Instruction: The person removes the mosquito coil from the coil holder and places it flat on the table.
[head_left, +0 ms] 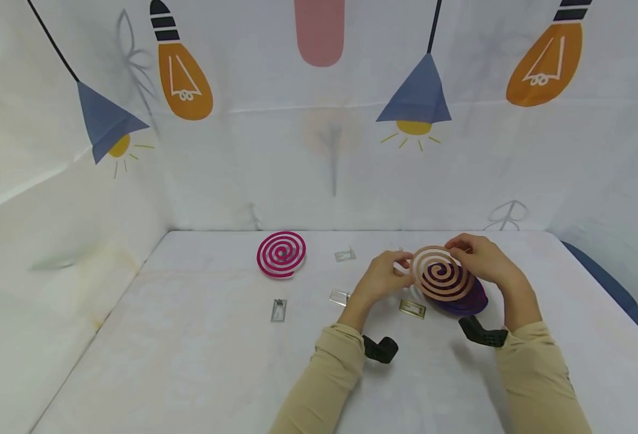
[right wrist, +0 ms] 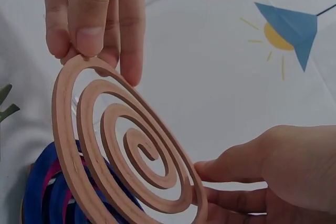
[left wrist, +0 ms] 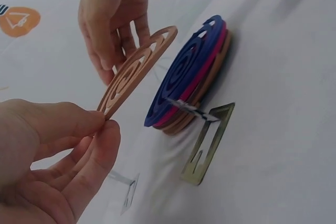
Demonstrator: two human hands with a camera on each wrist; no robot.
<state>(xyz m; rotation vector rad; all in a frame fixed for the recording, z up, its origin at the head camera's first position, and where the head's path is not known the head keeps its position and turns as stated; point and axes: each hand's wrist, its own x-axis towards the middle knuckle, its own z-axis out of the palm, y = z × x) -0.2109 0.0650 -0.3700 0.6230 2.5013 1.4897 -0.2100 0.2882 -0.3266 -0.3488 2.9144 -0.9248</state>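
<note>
A tan mosquito coil (head_left: 441, 273) is held tilted above the table between both hands. My left hand (head_left: 380, 278) pinches its left edge between thumb and fingers, plainly in the left wrist view (left wrist: 58, 156). The right hand (head_left: 484, 260) grips the opposite edge; in the right wrist view its thumb (right wrist: 236, 161) lies on the near side with fingers behind. Below the tan coil is a stack of coils (head_left: 468, 301), blue on top, with magenta and brown ones under it (left wrist: 181, 77). A gold-coloured metal coil stand (head_left: 412, 309) lies beside the stack, its prong raised.
A magenta coil (head_left: 281, 254) sits apart at the back left. Silver metal stands lie nearby: one (head_left: 278, 310) in front of that coil, one (head_left: 339, 296) by my left wrist, another (head_left: 345, 255) farther back. A printed curtain (head_left: 275, 169) hangs behind the white table (head_left: 199, 337).
</note>
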